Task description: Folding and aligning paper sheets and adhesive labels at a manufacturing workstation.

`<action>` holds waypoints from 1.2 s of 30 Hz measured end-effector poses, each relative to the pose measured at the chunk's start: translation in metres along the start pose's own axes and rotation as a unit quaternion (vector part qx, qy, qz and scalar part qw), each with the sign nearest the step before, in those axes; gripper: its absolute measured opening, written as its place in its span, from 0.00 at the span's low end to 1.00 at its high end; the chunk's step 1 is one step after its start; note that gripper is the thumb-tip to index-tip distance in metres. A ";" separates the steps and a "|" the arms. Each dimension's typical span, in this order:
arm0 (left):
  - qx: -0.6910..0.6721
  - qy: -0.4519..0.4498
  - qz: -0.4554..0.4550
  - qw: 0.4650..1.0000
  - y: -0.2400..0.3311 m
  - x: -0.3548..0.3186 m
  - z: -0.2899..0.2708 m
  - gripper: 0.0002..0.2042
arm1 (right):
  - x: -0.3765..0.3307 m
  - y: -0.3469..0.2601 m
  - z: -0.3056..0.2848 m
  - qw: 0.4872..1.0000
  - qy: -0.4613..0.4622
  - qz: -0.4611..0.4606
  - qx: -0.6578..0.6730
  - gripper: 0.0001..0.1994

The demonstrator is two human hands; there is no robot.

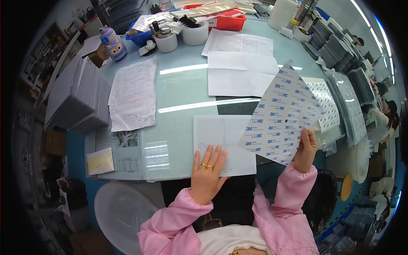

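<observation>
A white sheet with fine grid lines [208, 131] lies at the table's near edge. My left hand [207, 174], a gold ring on one finger, rests on it with the fingers stretched out flat. My right hand [306, 151] is closed on the lower right edge of a white sheet with rows of blue print [276, 114], held raised and tilted like a diamond. A small dark dot shows near that sheet's middle. Its left corner overlaps the right part of the grid sheet and hides it.
A stack of grey sheets [80, 93] stands at the left, beside a printed paper [134, 93]. White papers [242, 72] lie beyond the grid sheet. Toward the back are a purple bottle [112, 44], tape rolls [195, 34] and a red tray [231, 21]. Plastic-wrapped sheets [346, 106] line the right.
</observation>
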State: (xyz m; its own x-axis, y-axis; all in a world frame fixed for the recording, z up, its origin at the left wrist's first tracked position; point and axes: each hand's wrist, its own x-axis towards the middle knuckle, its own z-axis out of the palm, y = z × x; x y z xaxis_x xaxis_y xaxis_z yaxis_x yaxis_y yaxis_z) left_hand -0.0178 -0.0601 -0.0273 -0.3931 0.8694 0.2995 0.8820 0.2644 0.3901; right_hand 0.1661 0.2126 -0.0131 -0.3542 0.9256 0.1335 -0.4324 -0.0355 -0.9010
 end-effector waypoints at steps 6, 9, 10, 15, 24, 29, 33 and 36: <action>-0.045 0.016 -0.009 0.999 0.000 -0.003 0.000 0.38 | -0.002 0.007 0.001 0.997 -0.003 0.044 0.055 0.08; -0.061 0.037 -0.029 0.997 0.002 -0.001 -0.003 0.33 | -0.008 0.010 0.015 0.991 0.026 0.078 0.106 0.10; -0.059 0.040 -0.029 0.997 0.002 -0.001 -0.002 0.33 | -0.011 0.009 0.022 0.991 0.023 0.077 0.108 0.10; -0.138 0.093 -0.060 0.984 0.008 0.003 0.002 0.29 | -0.029 0.010 0.060 0.962 -0.022 0.209 0.176 0.09; -0.655 0.210 -0.222 0.691 0.022 0.010 0.018 0.17 | -0.046 0.038 0.084 0.946 -0.030 0.257 0.194 0.12; -0.784 0.211 -0.242 0.532 0.027 0.017 0.028 0.17 | -0.049 0.054 0.077 0.957 -0.069 0.212 0.184 0.09; -0.814 0.201 -0.214 0.501 0.043 0.019 0.023 0.17 | -0.050 0.056 0.083 0.962 -0.051 0.204 0.174 0.09; -0.789 0.199 -0.199 0.546 0.057 0.019 0.023 0.18 | -0.051 0.054 0.091 0.956 -0.072 0.216 0.186 0.10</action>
State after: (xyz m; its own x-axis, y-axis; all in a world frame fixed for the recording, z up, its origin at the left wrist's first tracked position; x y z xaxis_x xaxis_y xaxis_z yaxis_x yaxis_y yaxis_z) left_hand 0.0311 -0.0189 -0.0197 -0.7738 0.6323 -0.0392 -0.4935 -0.5629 0.6630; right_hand 0.0858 0.1290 -0.0309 -0.6660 0.7330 -0.1385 -0.4747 -0.5597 -0.6793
